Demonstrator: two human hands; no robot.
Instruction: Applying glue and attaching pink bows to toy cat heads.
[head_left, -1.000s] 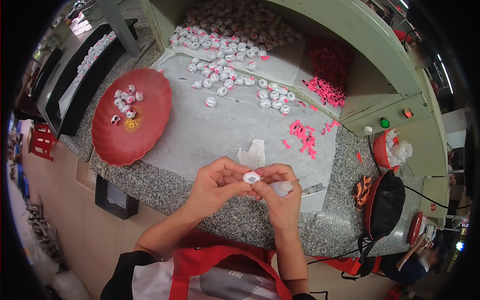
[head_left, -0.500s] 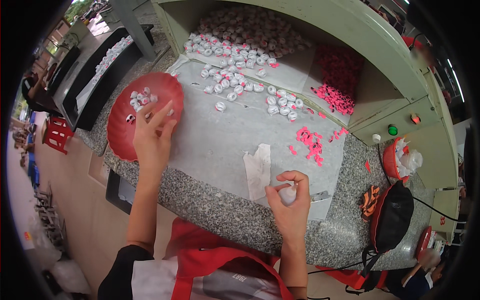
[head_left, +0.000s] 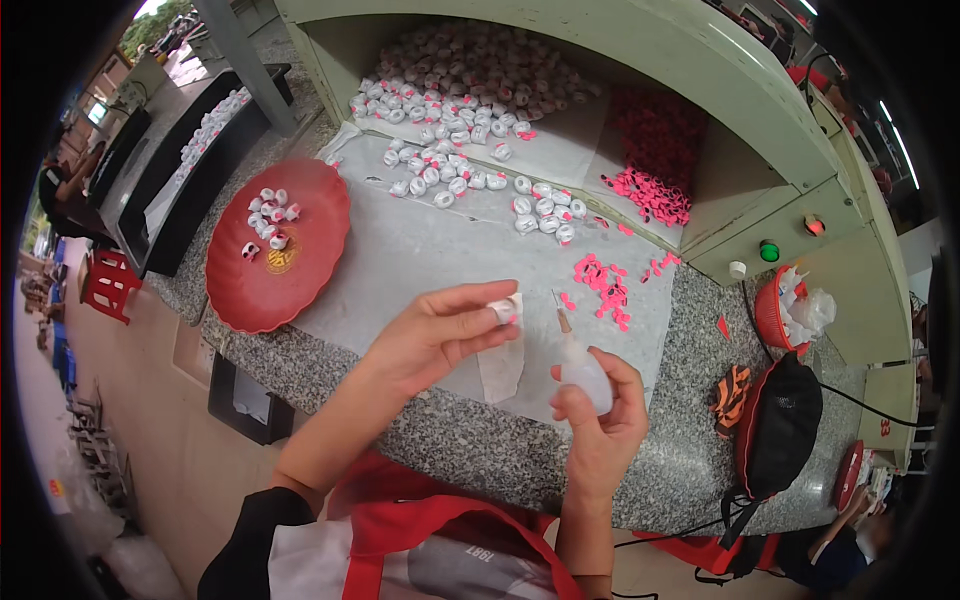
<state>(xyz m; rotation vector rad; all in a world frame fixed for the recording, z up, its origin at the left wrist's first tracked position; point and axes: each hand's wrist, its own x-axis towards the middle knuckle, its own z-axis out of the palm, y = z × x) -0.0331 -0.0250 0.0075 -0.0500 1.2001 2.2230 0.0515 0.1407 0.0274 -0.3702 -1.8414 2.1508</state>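
Observation:
Between the thumb and fingers of my left hand (head_left: 430, 340) is a small round white piece (head_left: 504, 311) with a bit of pink on it. My right hand (head_left: 608, 420) grips a translucent squeeze bottle (head_left: 585, 378), its thin needle tip pointing up, close to the piece but apart from it. Loose white pieces (head_left: 440, 180) with pink parts lie beyond my hands on a pale sheet (head_left: 400, 250). Small pink pieces (head_left: 605, 290) are scattered to the right of the bottle tip. On the left, a red scalloped dish (head_left: 232, 295) holds several white pieces.
A green metal cabinet (head_left: 740, 180) arches over heaps of white and pink pieces. At the right are a red basket (head_left: 768, 318) with plastic bags and a black bag (head_left: 788, 425). Below my hands, the speckled counter edge (head_left: 440, 450) curves across. A torn paper strip (head_left: 502, 368) lies under my left hand.
My left hand has moved from above the red dish to the middle, now with a white piece in its fingers. My right hand has tipped the bottle upright, its needle tip now showing.

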